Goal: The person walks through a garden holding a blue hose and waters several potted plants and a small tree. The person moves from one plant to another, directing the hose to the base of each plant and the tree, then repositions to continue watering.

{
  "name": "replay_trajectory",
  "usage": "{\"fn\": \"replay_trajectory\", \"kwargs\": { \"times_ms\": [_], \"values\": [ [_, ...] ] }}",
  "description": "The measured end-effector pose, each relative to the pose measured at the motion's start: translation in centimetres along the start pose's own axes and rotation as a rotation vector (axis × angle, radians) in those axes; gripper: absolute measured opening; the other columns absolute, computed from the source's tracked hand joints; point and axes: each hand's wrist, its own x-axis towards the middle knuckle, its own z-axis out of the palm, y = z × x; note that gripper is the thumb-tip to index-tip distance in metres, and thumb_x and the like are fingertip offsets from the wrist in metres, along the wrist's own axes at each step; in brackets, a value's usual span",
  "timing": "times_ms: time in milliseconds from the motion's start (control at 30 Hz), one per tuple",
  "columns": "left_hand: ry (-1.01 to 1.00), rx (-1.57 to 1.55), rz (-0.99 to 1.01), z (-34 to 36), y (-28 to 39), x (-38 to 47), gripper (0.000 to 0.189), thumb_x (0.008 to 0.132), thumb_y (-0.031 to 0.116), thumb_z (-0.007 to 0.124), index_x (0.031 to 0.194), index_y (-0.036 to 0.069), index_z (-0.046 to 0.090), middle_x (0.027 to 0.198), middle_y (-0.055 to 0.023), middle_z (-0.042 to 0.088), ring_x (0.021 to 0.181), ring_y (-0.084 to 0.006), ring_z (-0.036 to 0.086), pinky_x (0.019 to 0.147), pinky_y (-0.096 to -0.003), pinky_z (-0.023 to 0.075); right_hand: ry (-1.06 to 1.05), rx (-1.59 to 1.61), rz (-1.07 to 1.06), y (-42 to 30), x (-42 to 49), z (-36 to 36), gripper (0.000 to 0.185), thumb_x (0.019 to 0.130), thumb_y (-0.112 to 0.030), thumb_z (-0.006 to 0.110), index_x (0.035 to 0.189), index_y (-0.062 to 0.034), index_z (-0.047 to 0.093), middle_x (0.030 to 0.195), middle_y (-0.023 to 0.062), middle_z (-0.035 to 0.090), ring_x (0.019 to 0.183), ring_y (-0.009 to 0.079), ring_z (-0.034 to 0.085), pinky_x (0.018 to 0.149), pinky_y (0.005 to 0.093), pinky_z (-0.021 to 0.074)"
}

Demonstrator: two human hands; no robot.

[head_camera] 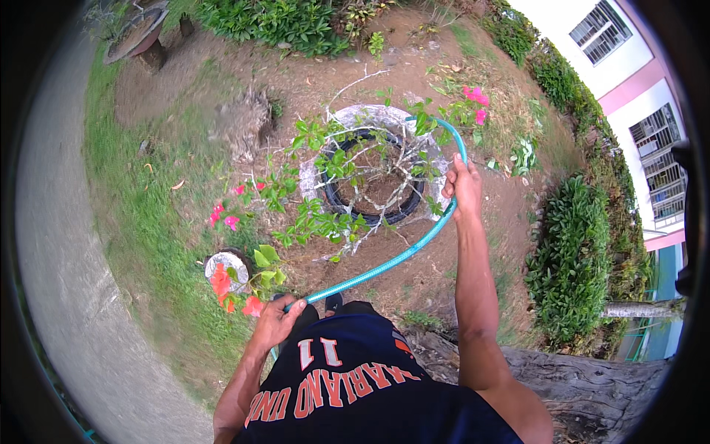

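A teal garden hose [383, 267] runs in a curve between my two hands. My right hand [465, 186] is closed around it near its outlet end, which bends left over the far side of a potted bougainvillea. Close to my waist, my left hand [280, 322] grips the hose further back. The plant's bare pale branches [399, 166] and green leaves [310, 213] spread over a black round pot rim [333, 194], ringed by a pale stone or concrete border [308, 180]. Pink flowers [476, 97] show at the branch tips. Whether water flows cannot be made out.
A tree stump [244, 123] stands left of the pot, and a smaller white-topped round post [226, 266] nearer me with red-orange flowers [220, 280] over it. A large planter [138, 33] is at the far left. Hedges [571, 261] line the right; a thick trunk [588, 388] lies behind my right arm.
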Motion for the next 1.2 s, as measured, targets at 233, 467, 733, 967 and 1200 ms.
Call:
{"fn": "replay_trajectory", "kwargs": {
  "times_ms": [233, 467, 733, 967, 1200],
  "values": [
    [-0.004, 0.056, -0.018, 2.1, 0.1, 1.3, 0.052, 0.097, 0.052, 0.055, 0.081, 0.004, 0.062, 0.059, -0.0168, 0.054, 0.056, -0.0335, 0.053, 0.057, -0.0439, 0.0418, 0.036, -0.112, -0.058, 0.6, 3.8, 0.0, 0.019, 0.101, -0.025, 0.057, 0.096, -0.0083, 0.049, 0.061, -0.0024, 0.043, 0.043, 0.0075, 0.037, 0.038, 0.0251, 0.0299],
    [0.045, 0.069, -0.03, 2.9, 1.4, 1.8, 0.051, 0.099, 0.049, 0.054, 0.081, 0.002, 0.062, 0.061, -0.0162, 0.056, 0.059, -0.033, 0.057, 0.058, -0.0432, 0.0446, 0.052, -0.154, -0.049, 1.1, 5.9, 1.2, 0.02, 0.101, -0.024, 0.056, 0.093, -0.0094, 0.046, 0.06, -0.002, 0.042, 0.042, 0.0074, 0.037, 0.038, 0.0253, 0.0295],
    [0.099, 0.085, -0.007, 3.6, 1.5, 2.2, 0.052, 0.098, 0.052, 0.054, 0.087, 0.002, 0.066, 0.064, -0.022, 0.059, 0.065, -0.0422, 0.061, 0.061, -0.0473, 0.0464, 0.056, -0.141, -0.067, 2.4, 7.5, 0.9, 0.024, 0.099, -0.029, 0.06, 0.093, -0.0094, 0.047, 0.06, -0.0017, 0.042, 0.042, 0.0082, 0.038, 0.038, 0.0252, 0.0304],
    [0.12, 0.074, -0.071, 4.3, 1.4, 2.4, 0.052, 0.097, 0.053, 0.054, 0.088, 0.003, 0.067, 0.065, -0.0213, 0.061, 0.067, -0.0417, 0.063, 0.064, -0.0478, 0.0481, 0.06, -0.198, -0.1, 3.1, 6.8, 0.9, 0.028, 0.098, -0.034, 0.062, 0.097, -0.0082, 0.051, 0.061, -0.002, 0.043, 0.042, 0.0083, 0.039, 0.038, 0.025, 0.0304],
    [0.09, 0.141, -0.1, 4.6, 2.1, 2.5, 0.052, 0.097, 0.054, 0.054, 0.09, 0.005, 0.068, 0.065, -0.0209, 0.061, 0.067, -0.0414, 0.063, 0.065, -0.0486, 0.0481, 0.05, -0.221, -0.109, 4.1, 7.2, -0.5, 0.027, 0.097, -0.033, 0.062, 0.097, -0.0082, 0.052, 0.061, -0.0017, 0.044, 0.043, 0.0082, 0.04, 0.038, 0.0253, 0.0311]
  ]
}}
